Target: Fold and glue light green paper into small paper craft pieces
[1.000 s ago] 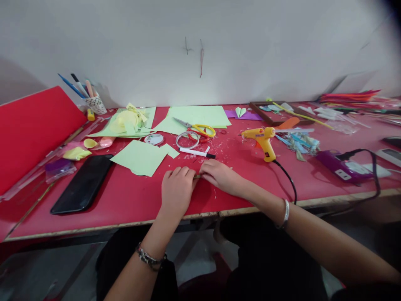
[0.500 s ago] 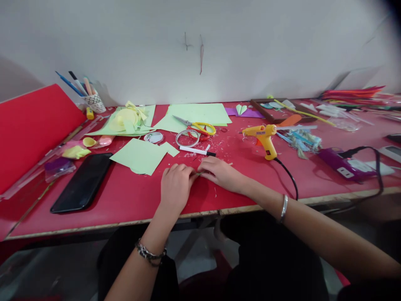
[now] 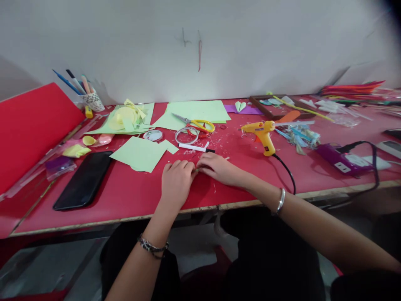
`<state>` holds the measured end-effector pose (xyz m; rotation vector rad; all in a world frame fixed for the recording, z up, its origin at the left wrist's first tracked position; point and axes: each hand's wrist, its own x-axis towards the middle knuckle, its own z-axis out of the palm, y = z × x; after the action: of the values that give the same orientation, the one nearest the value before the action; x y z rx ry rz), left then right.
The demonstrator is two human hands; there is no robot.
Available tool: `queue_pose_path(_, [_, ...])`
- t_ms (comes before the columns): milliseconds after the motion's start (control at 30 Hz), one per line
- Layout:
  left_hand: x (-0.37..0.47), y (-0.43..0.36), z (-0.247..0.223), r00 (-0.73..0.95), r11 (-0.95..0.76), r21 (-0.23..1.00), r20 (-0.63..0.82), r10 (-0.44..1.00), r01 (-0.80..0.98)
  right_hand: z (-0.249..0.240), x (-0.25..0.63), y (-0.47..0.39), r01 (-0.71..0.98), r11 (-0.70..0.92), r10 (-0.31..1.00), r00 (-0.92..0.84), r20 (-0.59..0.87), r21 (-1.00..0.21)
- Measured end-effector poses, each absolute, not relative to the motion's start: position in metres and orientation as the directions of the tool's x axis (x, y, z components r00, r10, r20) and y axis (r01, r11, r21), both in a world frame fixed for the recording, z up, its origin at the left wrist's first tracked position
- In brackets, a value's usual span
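Near the front edge of the red table, my left hand (image 3: pixel 177 180) and my right hand (image 3: pixel 219 168) meet fingertip to fingertip. Both are closed on a small piece of green paper (image 3: pixel 196 170); the fingers hide nearly all of it. Just beyond them lies a black-capped white marker (image 3: pixel 194 147). Behind the marker are a roll of clear tape (image 3: pixel 177 136) and yellow-handled scissors (image 3: pixel 203 126), with red handles under them. A square light green sheet (image 3: pixel 139 154) rests left of my left hand, a smaller green scrap (image 3: pixel 169 146) at its corner.
A yellow glue gun (image 3: pixel 261 136) stands right of my hands, its cord running over the table edge by a purple power box (image 3: pixel 341 161). At left lie a black phone (image 3: pixel 84 179) and a red board (image 3: pixel 37 129). A pen cup (image 3: pixel 94 101) stands by the wall.
The view has shifted slightly. Both hands stay together at nearly the same spot, still pinching the green paper; the things on the table have not moved.
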<state>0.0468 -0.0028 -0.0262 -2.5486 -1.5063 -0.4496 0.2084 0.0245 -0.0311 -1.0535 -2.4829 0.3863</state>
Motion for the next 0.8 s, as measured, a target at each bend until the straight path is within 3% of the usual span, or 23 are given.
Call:
queue_pose_path(200, [0.0484,-0.0035,-0.0255,0.367,-0.407,0.096,0.287,0.885,0.908,-0.0349,0.2090,0.0248,0.583,0.674,0.734,-0.597,0.324,-0.453])
queue_pose_path(467, [0.0459,-0.0035,-0.0287,0.381,-0.412,0.041,0.304,0.873,0.910,-0.0363,0.2101,0.0282,0.578,0.721,0.690,-0.645,0.329,-0.381])
queue_pose_path(800, [0.0474,-0.0016,-0.0275,0.369,-0.397,0.034,0.308,0.877,0.917,-0.0328,0.2093,0.0335,0.561,0.710,0.695,-0.653,0.301,-0.424])
